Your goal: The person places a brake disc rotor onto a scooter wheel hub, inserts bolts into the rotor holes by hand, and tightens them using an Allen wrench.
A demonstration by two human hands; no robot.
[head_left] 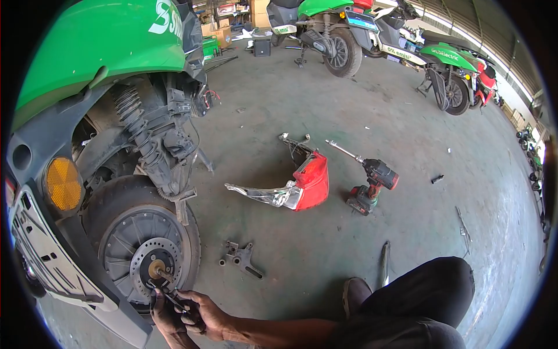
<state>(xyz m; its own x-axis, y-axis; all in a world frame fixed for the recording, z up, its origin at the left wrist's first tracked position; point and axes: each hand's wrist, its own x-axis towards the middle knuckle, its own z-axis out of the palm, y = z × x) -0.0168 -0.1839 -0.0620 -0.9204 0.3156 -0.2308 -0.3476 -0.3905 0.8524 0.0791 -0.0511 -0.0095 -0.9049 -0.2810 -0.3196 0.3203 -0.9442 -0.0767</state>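
Observation:
My left hand (165, 314) and my right hand (204, 314) are close together at the lower left, just below the hub of the scooter's wheel (192, 250). Their fingers are curled around something small and dark, too small to make out. An axle (164, 274) sticks out from the hub with its brake disc (139, 262), right above my fingertips. Over the wheel stand a spring shock absorber (139, 131) and the green body panel (104, 46). A metal bracket (243, 259) lies on the floor to the right of the wheel.
On the floor lie a red and clear tail light (313, 183), a cordless impact driver (379, 174) with a long socket, a black socket (437, 179) and a metal bar (385, 263). My bent leg (418, 285) is at the lower right. Other scooters (343, 49) stand behind.

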